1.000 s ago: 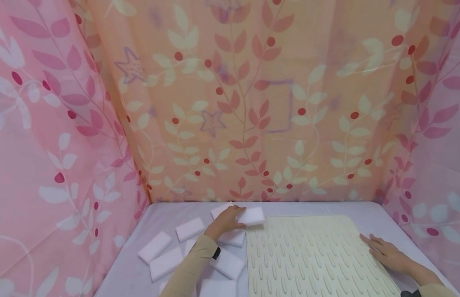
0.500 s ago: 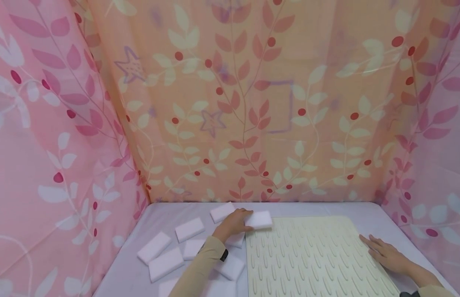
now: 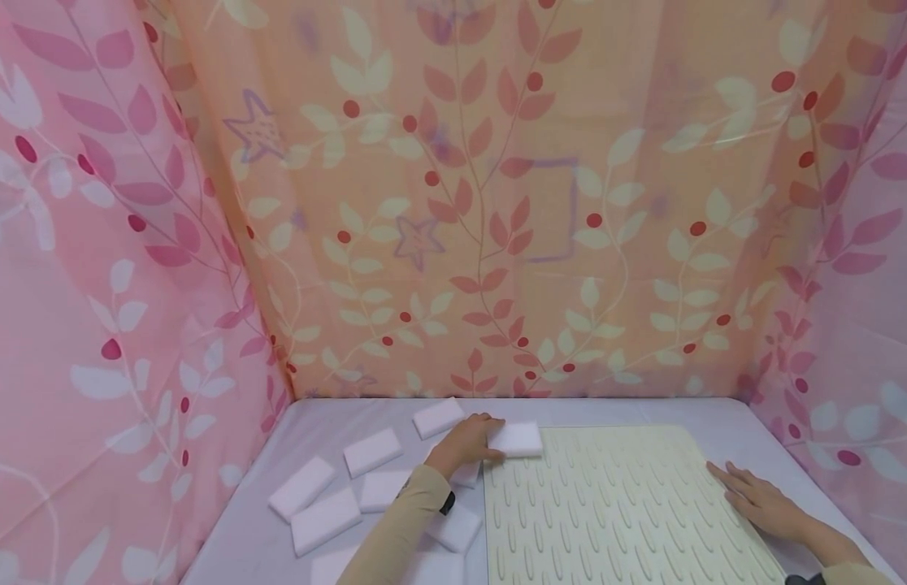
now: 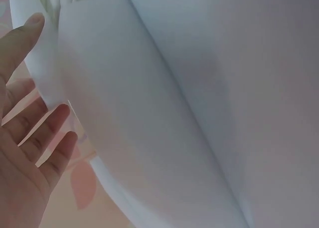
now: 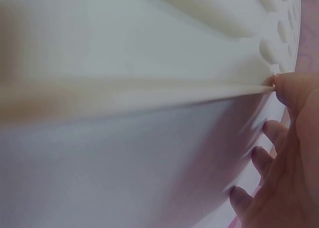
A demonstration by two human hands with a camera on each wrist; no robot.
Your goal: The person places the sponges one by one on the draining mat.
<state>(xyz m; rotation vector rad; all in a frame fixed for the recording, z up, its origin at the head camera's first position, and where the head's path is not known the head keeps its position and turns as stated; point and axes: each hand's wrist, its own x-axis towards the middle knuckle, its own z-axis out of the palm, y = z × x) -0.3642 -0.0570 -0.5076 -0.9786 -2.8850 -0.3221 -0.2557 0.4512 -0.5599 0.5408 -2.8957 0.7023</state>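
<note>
A white sponge block (image 3: 521, 439) lies over the far left corner of the cream mat (image 3: 607, 520); the mat's surface is covered in raised ovals. My left hand (image 3: 464, 447) pinches this block by its left end, thumb at the near side and fingers at the far side. In the left wrist view the left hand (image 4: 30, 133) is at the frame's edge, its fingertips partly hidden by white blocks. My right hand (image 3: 766, 505) rests along the mat's right edge with fingers extended. Up close, the right thumb (image 5: 289, 88) touches that edge, fingers on the tablecloth.
Several more white sponge blocks (image 3: 326, 520) lie scattered on the white-covered table (image 3: 278, 451) left of the mat, some partly hidden by my left forearm. Flower-patterned curtains (image 3: 395, 268) hang at the back and both sides.
My left hand has moved right with the block, bringing it further onto the mat's far left corner and lower. The right hand has stayed at the mat's right edge.
</note>
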